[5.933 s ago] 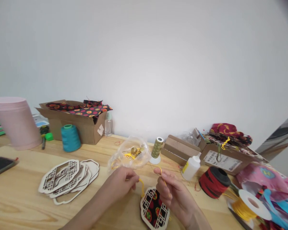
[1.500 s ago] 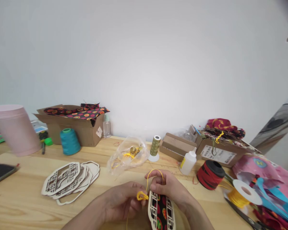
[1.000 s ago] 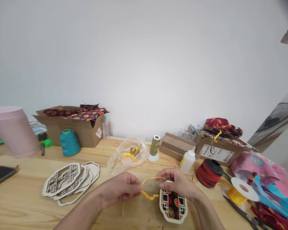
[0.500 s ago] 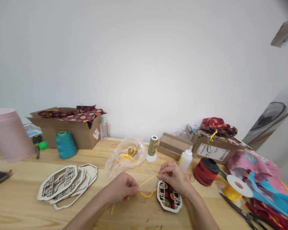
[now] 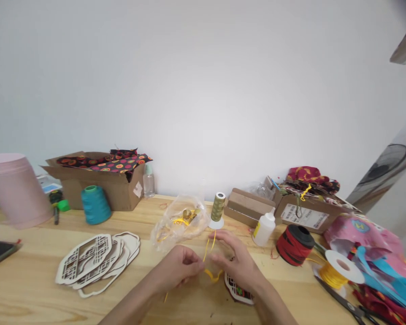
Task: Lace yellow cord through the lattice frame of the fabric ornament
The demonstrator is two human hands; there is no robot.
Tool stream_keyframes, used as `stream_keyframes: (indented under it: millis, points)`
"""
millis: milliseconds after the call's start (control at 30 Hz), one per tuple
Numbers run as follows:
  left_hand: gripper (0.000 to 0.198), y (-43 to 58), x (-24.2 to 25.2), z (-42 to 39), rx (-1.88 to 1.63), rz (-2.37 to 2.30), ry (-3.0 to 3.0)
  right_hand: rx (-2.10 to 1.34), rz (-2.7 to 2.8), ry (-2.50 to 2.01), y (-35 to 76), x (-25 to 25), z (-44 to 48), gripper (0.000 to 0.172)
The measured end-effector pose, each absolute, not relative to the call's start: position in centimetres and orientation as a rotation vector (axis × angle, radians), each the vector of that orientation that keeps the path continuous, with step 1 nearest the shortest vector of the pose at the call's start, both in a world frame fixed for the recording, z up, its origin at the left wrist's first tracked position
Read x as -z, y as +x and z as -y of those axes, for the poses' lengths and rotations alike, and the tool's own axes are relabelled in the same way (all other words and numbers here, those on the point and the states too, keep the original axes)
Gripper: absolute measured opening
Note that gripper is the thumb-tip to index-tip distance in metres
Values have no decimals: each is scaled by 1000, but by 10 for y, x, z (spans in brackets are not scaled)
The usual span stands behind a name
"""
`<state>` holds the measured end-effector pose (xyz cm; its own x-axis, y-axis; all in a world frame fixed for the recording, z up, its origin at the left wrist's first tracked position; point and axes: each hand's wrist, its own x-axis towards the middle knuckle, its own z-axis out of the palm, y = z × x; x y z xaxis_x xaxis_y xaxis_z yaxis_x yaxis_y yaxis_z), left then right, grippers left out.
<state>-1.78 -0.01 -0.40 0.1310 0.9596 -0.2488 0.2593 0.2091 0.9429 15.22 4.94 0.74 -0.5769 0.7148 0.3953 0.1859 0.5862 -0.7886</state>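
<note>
My left hand [image 5: 186,267] is closed in a pinch on a thin yellow cord [image 5: 205,255]. The cord rises from those fingertips to the index fingertip of my right hand [image 5: 238,257], and a lower stretch sags between the hands; a short tail hangs below my left hand. The thumb and fingers of my right hand are spread apart, with the cord against the index fingertip. Under the right hand lies a cream lattice-frame ornament [image 5: 237,291] backed with dark flowered fabric, partly covered by that hand.
Left: stacked cream lattice pieces [image 5: 88,262], a teal thread cone [image 5: 95,205], a fabric box [image 5: 122,194], a pink bin [image 5: 18,192]. Behind: a plastic bag [image 5: 169,221], a green thread spool [image 5: 218,210]. Right: a glue bottle [image 5: 264,229], a red ribbon roll [image 5: 295,246], a yellow cord spool [image 5: 338,271], scissors [image 5: 345,303].
My right hand has left the ornament's top edge, shifted left and spread its fingers, drawing the yellow cord upward. My left hand keeps its pinch. The view has shifted slightly.
</note>
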Motion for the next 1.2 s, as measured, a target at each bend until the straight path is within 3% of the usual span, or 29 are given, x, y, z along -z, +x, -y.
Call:
stream_keyframes:
  millis: [100, 300, 733, 1200]
  points:
    - [37, -15, 7, 0, -836, -1337, 1295, -875, 2115, -659, 142, 1, -44, 43]
    - [33, -14, 5, 0, -868, -1268, 1178, -1012, 2109, -704, 137, -1, -42, 16]
    - [34, -14, -3, 4, -848, -1235, 1110, -1124, 2114, -888, 147, -3, -48, 14]
    - [16, -9, 1, 4, -902, -1391, 1265, -916, 2112, -865, 144, -8, -44, 17]
